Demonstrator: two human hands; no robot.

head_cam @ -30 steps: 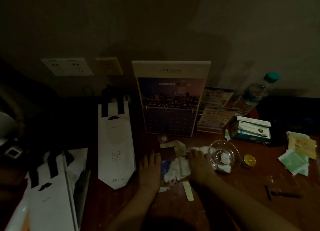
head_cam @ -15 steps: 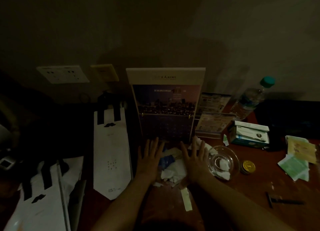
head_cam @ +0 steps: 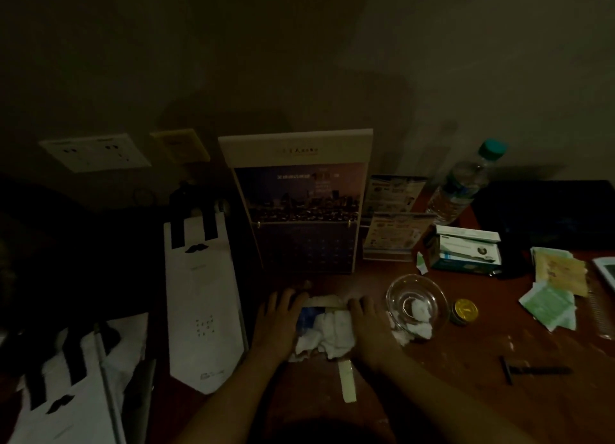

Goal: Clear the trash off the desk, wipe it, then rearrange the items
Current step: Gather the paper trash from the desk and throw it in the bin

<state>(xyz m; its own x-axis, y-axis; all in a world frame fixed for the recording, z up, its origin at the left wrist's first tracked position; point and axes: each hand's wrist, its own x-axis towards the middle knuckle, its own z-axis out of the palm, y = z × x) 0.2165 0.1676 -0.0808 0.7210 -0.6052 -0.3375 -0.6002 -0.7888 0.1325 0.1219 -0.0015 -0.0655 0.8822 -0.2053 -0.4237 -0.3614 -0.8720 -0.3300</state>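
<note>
A pile of crumpled white tissue with a blue wrapper (head_cam: 327,335) lies on the dark red desk (head_cam: 466,353), in front of the calendar. My left hand (head_cam: 278,325) cups the pile's left side. My right hand (head_cam: 371,328) cups its right side. Both hands' fingers curl over the far edge of the pile. A pale paper strip (head_cam: 347,380) lies just below the pile. More tissue (head_cam: 421,310) sits inside a clear glass bowl (head_cam: 397,289) beside my right hand.
A wall calendar (head_cam: 299,207) stands behind the pile. To the left lie two white paper bags (head_cam: 201,297) (head_cam: 66,397). To the right are a gold tin (head_cam: 465,311), a box (head_cam: 466,249), a water bottle (head_cam: 462,184), a leaflet stand (head_cam: 392,224), loose papers (head_cam: 552,290) and a black razor (head_cam: 532,371).
Both hands reached forward with straight fingers half a second ago. Their fingers have now curled over the pile's far edge and drawn in around it.
</note>
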